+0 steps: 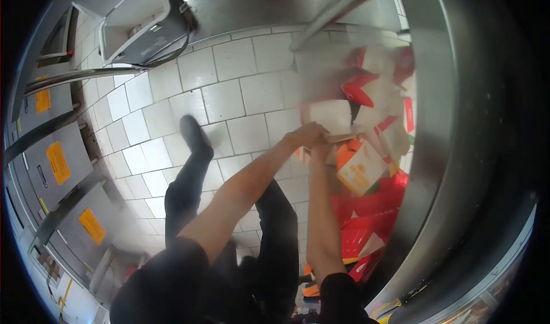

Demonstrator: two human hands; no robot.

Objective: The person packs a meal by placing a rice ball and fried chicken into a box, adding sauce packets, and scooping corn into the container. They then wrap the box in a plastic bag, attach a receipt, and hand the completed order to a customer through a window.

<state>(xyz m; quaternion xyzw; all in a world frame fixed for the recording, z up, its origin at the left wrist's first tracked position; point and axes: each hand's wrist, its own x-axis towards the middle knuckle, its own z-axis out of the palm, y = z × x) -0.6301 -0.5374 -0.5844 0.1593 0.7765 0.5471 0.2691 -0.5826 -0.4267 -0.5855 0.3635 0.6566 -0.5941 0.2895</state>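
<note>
My left hand [309, 134] is closed at the left edge of a pile of red and white cardboard packaging, its fingers around the end of a pale flat piece [342, 137]. Right beside and just below it, my right hand [322, 147] meets the same spot, with its fingers mostly hidden. A white carton with a red edge [332, 113] lies just above the hands. To their right is a white and orange carton with yellow marks [362, 168]. Red cartons [372, 209] lie lower down, beside my right forearm.
A grey open bin [140, 35] stands at the upper left on the tiled floor [223, 101]. Grey drawers with orange labels [57, 162] line the left side. A curved metal edge [438, 152] borders the packaging on the right. A metal bar [344, 15] crosses the top.
</note>
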